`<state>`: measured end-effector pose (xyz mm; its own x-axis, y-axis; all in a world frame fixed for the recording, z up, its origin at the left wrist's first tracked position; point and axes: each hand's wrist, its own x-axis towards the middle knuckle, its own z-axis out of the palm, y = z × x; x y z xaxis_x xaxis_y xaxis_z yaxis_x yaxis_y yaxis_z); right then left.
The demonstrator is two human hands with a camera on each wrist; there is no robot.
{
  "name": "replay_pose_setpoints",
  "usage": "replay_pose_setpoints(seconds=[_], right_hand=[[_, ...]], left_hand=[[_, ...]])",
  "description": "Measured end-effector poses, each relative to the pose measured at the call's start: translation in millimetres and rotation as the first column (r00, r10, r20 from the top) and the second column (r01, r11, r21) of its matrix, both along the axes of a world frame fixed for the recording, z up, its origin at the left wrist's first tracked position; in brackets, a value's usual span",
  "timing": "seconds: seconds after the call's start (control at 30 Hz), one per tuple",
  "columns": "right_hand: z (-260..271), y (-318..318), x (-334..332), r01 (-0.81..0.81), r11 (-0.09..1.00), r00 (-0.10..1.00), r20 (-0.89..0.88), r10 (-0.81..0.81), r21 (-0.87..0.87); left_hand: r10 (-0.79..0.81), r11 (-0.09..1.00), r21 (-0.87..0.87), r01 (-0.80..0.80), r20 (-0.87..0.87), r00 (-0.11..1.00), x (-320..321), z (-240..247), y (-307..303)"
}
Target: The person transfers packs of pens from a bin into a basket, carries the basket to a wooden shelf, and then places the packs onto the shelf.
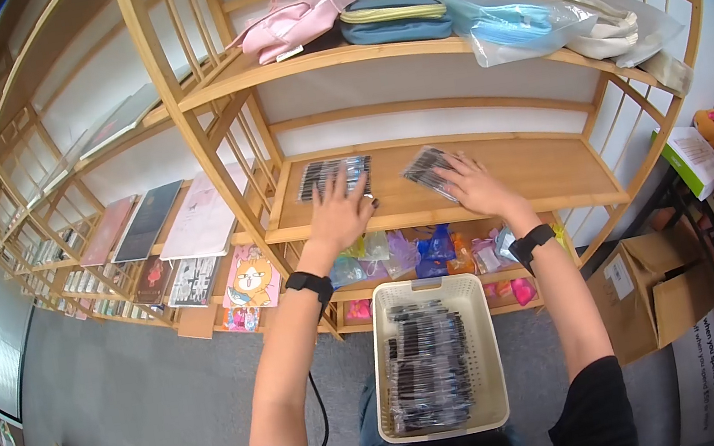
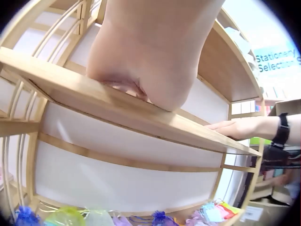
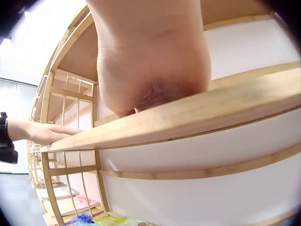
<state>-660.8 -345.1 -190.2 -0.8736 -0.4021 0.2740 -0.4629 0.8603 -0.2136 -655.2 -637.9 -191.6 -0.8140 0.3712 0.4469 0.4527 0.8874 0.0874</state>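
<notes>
On the middle wooden shelf (image 1: 552, 166) lie two flat groups of dark pens in clear wrapping. My left hand (image 1: 339, 212) rests with spread fingers on the left group of pens (image 1: 314, 177), which lies near the shelf's left end. Farther right, the straight fingers of my right hand (image 1: 483, 192) lie on a slanted pack of pens (image 1: 423, 169). Below, a cream plastic basket (image 1: 491, 341) stands in front of my body, filled with stacked packs of similar pens (image 1: 429, 364). In both wrist views the shelf's front edge (image 2: 188, 127) hides the fingers and pens.
Above, the upper shelf bears a pink bag (image 1: 300, 24), a teal pouch (image 1: 394, 19) and plastic-wrapped bags (image 1: 515, 15). Colourful small pouches (image 1: 403, 255) fill the shelf below. Notebooks (image 1: 206, 213) lie on the left rack. Cardboard boxes (image 1: 649, 290) stand at the right.
</notes>
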Motion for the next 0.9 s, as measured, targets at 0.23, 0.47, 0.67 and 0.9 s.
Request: replay_pose_setpoints(seconds=[0.23, 0.47, 0.67, 0.9], right_hand=[[-2.1, -40.9, 8.2, 0.391, 0.911, 0.92, -0.043, -0.388, 0.131], [23.7, -77.2, 44.4, 0.412, 0.911, 0.911, 0.05, -0.41, -0.029], [-4.3, -90.1, 66.0, 0.287, 0.953, 0.939, -0.229, -0.258, 0.102], [-12.6, -100.1, 69.4, 0.262, 0.963, 0.925, -0.302, -0.233, 0.06]], left_hand=[[-0.161, 0.981, -0.087, 0.171, 0.112, 0.981, 7.6, 8.0, -20.0], [-0.19, 0.948, 0.276, 0.156, 0.101, 0.977, 16.2, 21.3, -84.3], [-0.026, 0.965, 0.257, 0.061, -0.138, 0.99, 15.5, 15.8, -55.0], [-0.021, 0.998, -0.069, 0.016, -0.076, 0.997, 10.2, -7.6, -9.2]])
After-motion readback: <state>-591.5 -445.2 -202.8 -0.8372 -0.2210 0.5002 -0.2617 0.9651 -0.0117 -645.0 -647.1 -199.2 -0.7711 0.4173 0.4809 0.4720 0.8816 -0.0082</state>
